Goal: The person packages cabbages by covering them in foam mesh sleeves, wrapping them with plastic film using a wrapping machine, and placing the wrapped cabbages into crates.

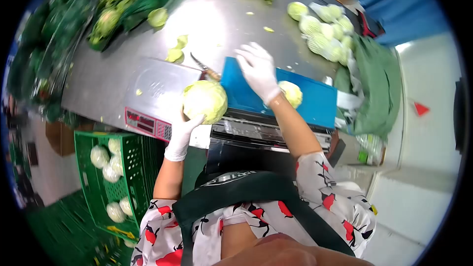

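Note:
My left hand point(183, 130), in a white glove, is closed around the lower left side of a pale green cabbage point(206, 101) and holds it between the scale and the blue board. My right hand point(256, 69), also gloved, is over the upper part of the blue board point(310, 88), fingers stretched out with nothing visible in them. A second cabbage point(291, 94) sits on the board beside my right wrist, partly hidden by the forearm. A curved knife with a wooden handle point(212, 73) lies on the metal table near the board's left edge.
A digital scale point(162, 76) stands on the metal table point(236, 24), left of the board. Loose leaves point(175, 54) lie behind it. Net-wrapped cabbages point(325, 34) are piled at the right, green net sacks point(133, 10) at back left. A green crate point(133, 177) below holds several wrapped cabbages.

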Tool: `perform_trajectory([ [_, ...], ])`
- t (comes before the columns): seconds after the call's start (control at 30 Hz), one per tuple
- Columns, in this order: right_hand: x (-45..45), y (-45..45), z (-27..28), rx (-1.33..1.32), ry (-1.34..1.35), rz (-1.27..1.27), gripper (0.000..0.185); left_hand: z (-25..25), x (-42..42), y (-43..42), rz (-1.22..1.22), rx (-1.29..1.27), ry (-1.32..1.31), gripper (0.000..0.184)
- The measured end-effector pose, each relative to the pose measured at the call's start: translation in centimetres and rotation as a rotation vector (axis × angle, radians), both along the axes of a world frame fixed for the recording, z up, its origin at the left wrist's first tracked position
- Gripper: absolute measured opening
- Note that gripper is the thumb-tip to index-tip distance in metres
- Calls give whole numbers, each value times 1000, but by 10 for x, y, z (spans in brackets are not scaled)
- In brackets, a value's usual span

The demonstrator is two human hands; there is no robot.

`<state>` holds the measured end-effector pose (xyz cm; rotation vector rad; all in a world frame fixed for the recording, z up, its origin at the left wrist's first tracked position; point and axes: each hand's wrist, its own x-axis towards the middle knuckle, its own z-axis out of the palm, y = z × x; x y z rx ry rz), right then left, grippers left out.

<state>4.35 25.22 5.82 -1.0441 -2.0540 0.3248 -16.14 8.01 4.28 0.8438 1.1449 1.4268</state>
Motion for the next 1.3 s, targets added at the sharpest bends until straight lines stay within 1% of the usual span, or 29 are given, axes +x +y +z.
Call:
perform_trajectory([
  [0.03,42,-9,-8,81,-110,-174,37,-2,17,10,-42,-5,11,70],
  [0.07,73,-32,-5,65,-271,-393,53,5,37,21,-82,21,33,68],
  [0.1,100,-51,-2,42,-430,-612,70,2,53,32,-97,42,143,69],
  [0.17,157,-62,-67,-297,-341,-587,96,-16,82,57,-97,84,457,73],
  [0.2,165,-72,-44,-707,-3,-400,98,-23,99,67,-64,92,564,75],
  [0.23,163,-84,-11,-832,147,-335,94,-36,112,77,-62,106,603,75],
  [0.3,170,-91,-22,-673,-1,-392,91,-41,139,82,8,144,802,75],
  [0.37,176,-102,-18,-694,45,-464,89,-43,161,79,-39,96,738,80],
  [0.43,191,-109,-30,-674,34,-480,93,-55,180,70,-78,85,749,85],
  [0.5,222,-107,-34,-711,70,-278,90,-52,187,60,-123,56,781,85],
  [0.53,242,-100,-30,-804,75,-160,82,-49,186,57,-151,33,799,88],
  [0.57,266,-94,-21,-746,70,-129,69,-44,183,54,-177,7,820,92],
  [0.6,286,-84,-6,-555,27,-235,55,-29,185,48,-183,20,929,93],
  [0.63,313,-66,-18,-463,70,-354,41,-17,186,45,-185,30,1038,94],
  [0.67,344,-45,-29,-338,-8,-476,29,-18,188,44,-74,195,1185,93],
  [0.7,381,-19,-55,-262,-310,-569,21,-17,192,46,-120,260,1196,93],
  [0.73,399,-4,-68,-378,-510,-695,18,-16,194,49,-167,328,1207,94],
  [0.77,414,13,-88,-564,-681,-675,19,-13,196,51,-213,396,1218,94],
  [0.8,430,27,-126,-530,-829,-651,17,0,209,50,-189,342,1310,93],
  [0.83,435,33,-147,-549,-921,-569,18,0,211,51,-176,337,1382,90],
  [0.9,439,48,-178,-573,-1101,-404,20,2,214,50,-164,250,1375,87],
  [0.93,438,52,-189,-388,-1106,-395,21,6,215,50,-153,263,1397,86],
  [0.97,440,63,-196,-351,-1048,-446,21,14,213,48,-198,206,1375,86],
  [1.03,423,63,-136,-282,-936,-535,23,19,206,46,-178,225,1329,81],
  [1.1,416,56,-70,136,-747,-722,24,24,195,46,-135,284,1258,74],
  [1.13,399,37,-2,10,-353,-738,23,27,190,45,-116,313,1220,70],
  [1.17,376,13,62,-122,39,-729,23,35,191,46,-77,333,1055,56],
  [1.23,350,-18,114,-20,879,-270,18,52,193,49,-59,377,879,48],
  [1.3,325,-63,142,-278,1116,24,15,58,198,53,-106,351,602,41],
])
